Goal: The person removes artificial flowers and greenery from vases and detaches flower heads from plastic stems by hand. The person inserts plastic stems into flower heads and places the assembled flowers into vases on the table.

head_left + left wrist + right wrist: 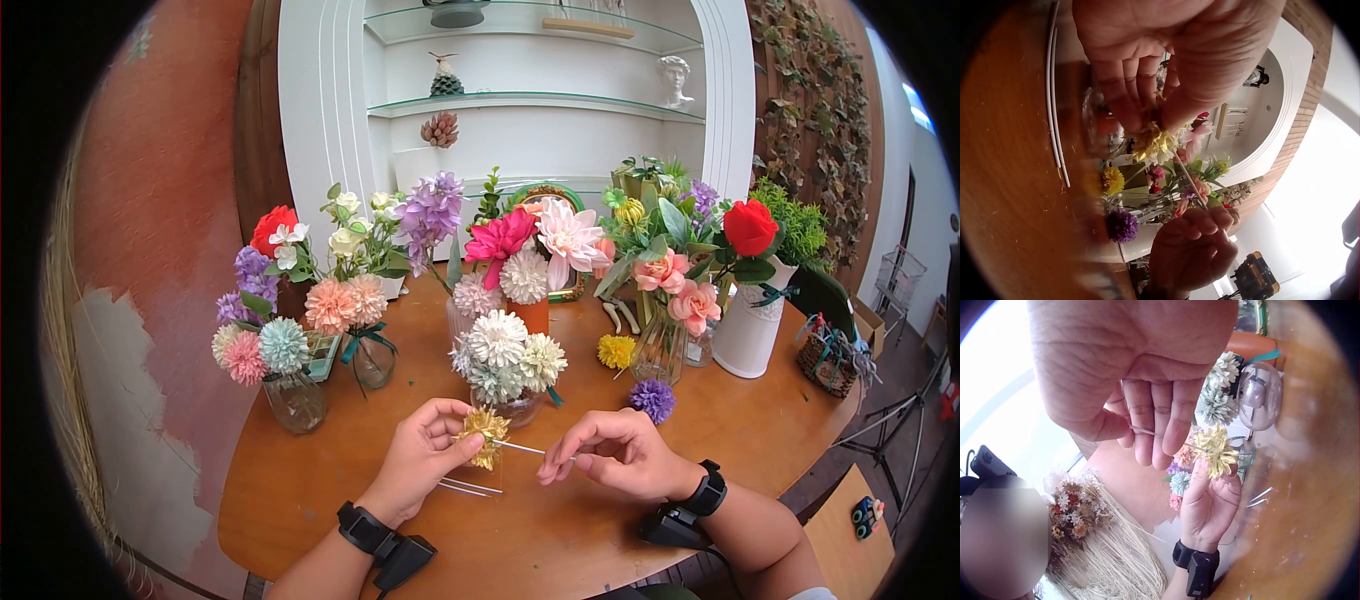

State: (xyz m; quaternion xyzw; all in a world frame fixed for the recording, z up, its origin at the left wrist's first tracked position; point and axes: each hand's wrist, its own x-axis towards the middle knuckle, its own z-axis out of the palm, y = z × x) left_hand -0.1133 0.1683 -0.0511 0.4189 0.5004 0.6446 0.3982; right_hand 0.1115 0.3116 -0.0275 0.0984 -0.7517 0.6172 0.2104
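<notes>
A gold artificial flower (485,436) is pinched between the thumb and fingers of the left hand (425,455), low over the table. From its centre a thin white stem (520,448) runs toward the right hand (625,455), whose thumb and fingers pinch the stem's far end. In the left wrist view the gold flower (1155,145) hangs from the fingertips of the left hand (1172,69). The right wrist view shows the right hand (1141,381) holding the stem end, with the gold flower (1215,451) beyond it.
Loose white stems (470,487) lie on the table (330,480) beside the left hand. Behind the hands stand a glass bowl of pale pompom flowers (497,340) and several vases. A purple flower (652,400), a yellow flower (616,351) and pliers (622,316) lie beyond the right hand.
</notes>
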